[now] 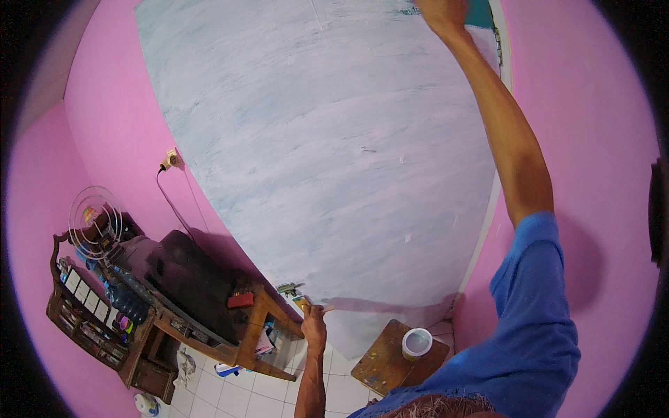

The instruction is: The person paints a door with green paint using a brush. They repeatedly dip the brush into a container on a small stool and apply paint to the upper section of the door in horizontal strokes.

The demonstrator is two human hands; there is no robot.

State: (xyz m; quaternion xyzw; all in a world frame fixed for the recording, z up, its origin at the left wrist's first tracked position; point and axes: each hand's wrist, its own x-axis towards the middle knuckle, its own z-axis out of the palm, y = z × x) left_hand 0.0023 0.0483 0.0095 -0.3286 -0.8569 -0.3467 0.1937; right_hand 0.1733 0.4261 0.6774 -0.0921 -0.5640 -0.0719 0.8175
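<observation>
A large door (327, 160) fills the middle, streaked with whitish paint over teal. My raised right hand (446, 15) is at its top right, beside a bare teal patch (479, 12). The picture's upper edge cuts off its fingers, so whatever it may hold is hidden. Low on the door's left edge, my left hand (314, 330) is closed around that edge, thumb against the painted face. Just above it sits the door handle (289, 287). A small yellow piece (301, 304) shows by the fingers; I cannot tell what it is.
At lower right, a paint-stained wooden stool (380, 359) carries a white tub (417, 343) of pale paint. To the left are a wooden table (259, 327), a dark boxy television (188, 279), a fan (95, 219) and a plugged socket (171, 160). Pink walls flank the door.
</observation>
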